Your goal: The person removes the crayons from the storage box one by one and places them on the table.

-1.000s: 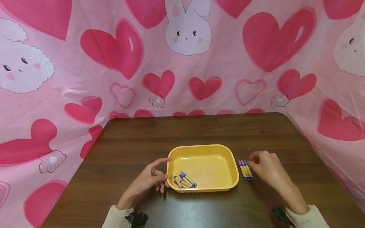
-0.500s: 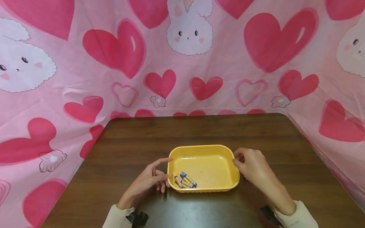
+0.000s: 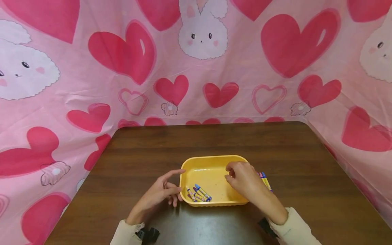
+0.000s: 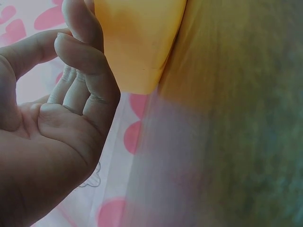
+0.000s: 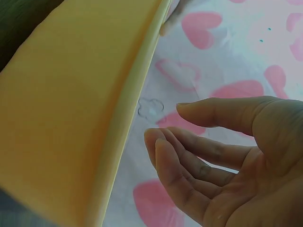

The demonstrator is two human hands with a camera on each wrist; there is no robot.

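Observation:
A yellow plastic tray (image 3: 214,160) sits on the dark wooden table (image 3: 196,139). Several crayons (image 3: 198,194) lie in its near left corner. A few more crayons (image 3: 265,180) lie on the table just right of the tray, partly hidden by my right hand. My right hand (image 3: 237,177) hovers over the right half of the tray. In the right wrist view its fingers (image 5: 189,156) are loosely spread beside the tray wall (image 5: 61,109) and hold nothing. My left hand (image 3: 162,194) rests on the table with relaxed fingers (image 4: 80,61) touching the tray's left rim (image 4: 137,42).
A pink cloth with red hearts and white bunnies (image 3: 202,37) hangs behind the table and drapes down both sides. Bare wood (image 3: 208,136) stretches from the tray to the table's far edge. Cream sleeves (image 3: 294,228) cover both wrists.
My right hand has moved left, from beside the crayons on the table, across the tray's right rim, to over the tray's inside. My left hand and the tray have stayed put.

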